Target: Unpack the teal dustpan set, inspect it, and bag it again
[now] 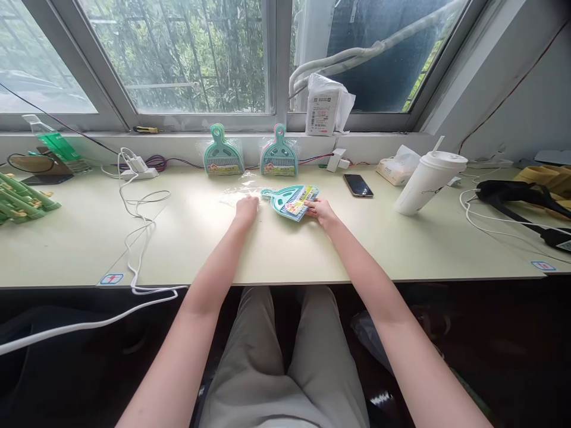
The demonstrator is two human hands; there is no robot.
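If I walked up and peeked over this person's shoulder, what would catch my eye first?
Most likely the teal mini dustpan set lying flat mid-desk, its far edge pinched by the right hand, while the left hand presses on a clear plastic bag beside it. Behind them, two packaged dustpan sets lean upright against the window ledge. To the right, a white lidded cup with a straw stands near a dark phone.

1. A long pale table (80, 244) runs under the window.
2. A teal dustpan set (292, 201) and a clear plastic bag (238, 191) lie in the middle.
3. A black phone (357, 185), a white cup (428, 181) and a tissue pack (397, 168) sit to the right.
4. A white cable (138, 229) and green clips (22, 199) lie on the left.
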